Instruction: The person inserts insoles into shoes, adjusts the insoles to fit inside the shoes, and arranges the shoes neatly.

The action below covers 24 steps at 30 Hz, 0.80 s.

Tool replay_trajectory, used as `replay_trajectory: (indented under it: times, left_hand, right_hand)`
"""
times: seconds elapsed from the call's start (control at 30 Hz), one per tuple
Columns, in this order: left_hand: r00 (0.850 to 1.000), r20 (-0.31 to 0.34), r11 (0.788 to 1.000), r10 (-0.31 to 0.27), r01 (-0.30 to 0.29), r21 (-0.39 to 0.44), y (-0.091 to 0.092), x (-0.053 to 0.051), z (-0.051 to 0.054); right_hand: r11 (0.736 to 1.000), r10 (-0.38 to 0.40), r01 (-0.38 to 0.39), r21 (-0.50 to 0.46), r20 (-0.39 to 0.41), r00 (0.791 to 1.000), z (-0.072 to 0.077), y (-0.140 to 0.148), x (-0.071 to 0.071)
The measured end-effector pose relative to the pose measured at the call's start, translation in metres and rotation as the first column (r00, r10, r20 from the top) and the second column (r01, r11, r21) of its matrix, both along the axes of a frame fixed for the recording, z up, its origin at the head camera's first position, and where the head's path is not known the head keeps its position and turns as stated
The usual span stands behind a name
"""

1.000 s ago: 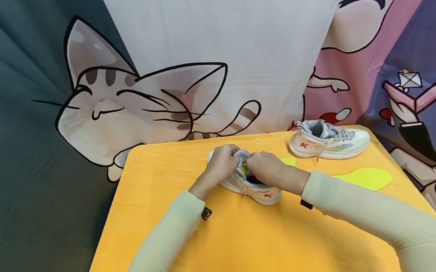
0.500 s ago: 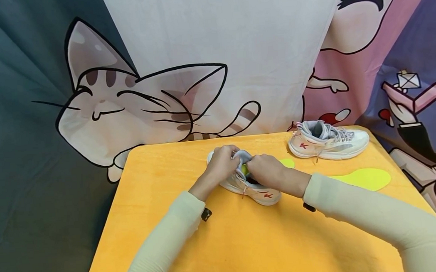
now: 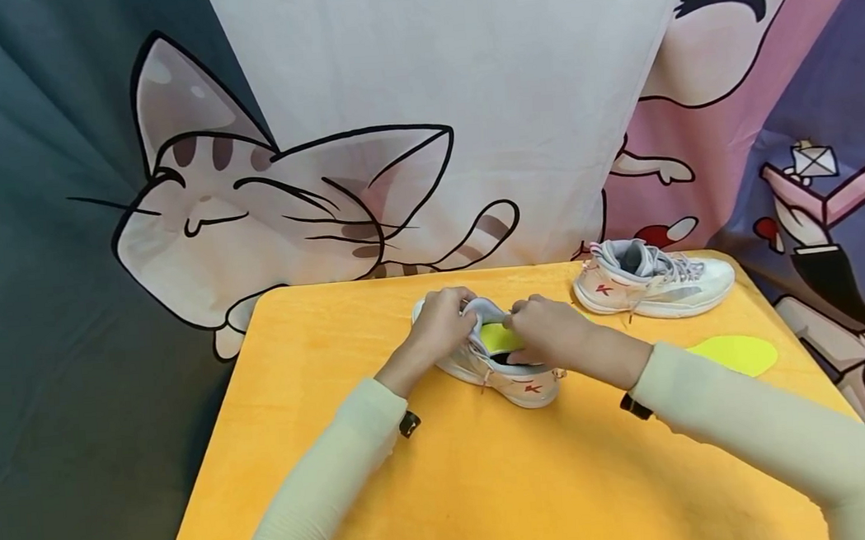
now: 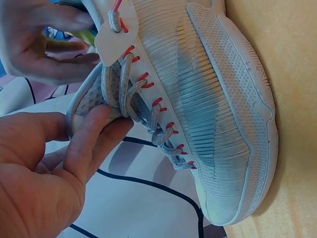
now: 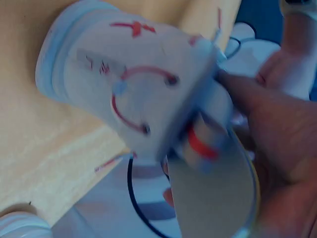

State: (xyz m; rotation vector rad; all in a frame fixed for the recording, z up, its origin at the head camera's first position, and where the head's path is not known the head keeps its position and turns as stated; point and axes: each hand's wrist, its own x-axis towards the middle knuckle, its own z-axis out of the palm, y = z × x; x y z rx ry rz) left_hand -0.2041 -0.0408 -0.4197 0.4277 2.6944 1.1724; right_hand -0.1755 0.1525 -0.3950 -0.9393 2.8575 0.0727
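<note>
Pale shoe point(image 4: 198, 109), red heel mark point(image 3: 532, 389), grey laces point(image 4: 123, 91), sat on yellow table point(image 3: 490, 481), long axis slanted, toe point(image 4: 220, 203) pointed toward table's far-left corner, left hand point(image 3: 439, 327) pinched tongue point(image 4: 89, 99), right hand point(image 3: 551, 329) gripped yellow insole point(image 3: 502, 338), partly inserted.

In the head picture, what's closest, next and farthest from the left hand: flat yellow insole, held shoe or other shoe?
1. Held shoe: pinched at its tongue by the left hand.
2. Other shoe: to the right, near the table's far edge.
3. Flat yellow insole: farther right, partly behind the right sleeve.
</note>
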Motion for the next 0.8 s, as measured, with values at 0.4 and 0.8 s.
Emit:
replay_trajectory:
  times: [0.4,0.8]
  left_hand:
    - [1.0,-0.005,1.0,-0.004,0.004,-0.009,-0.001,0.001,0.001]
    - [1.0,0.015,1.0,-0.009,0.009,-0.021,0.0,0.0,0.003]
  right_hand:
    - [0.995,-0.093,0.103,-0.014,0.317,0.944,0.03,0.041,-0.004]
    - [0.996,-0.002,0.035,-0.085,0.368,0.93,0.033,0.045,-0.004]
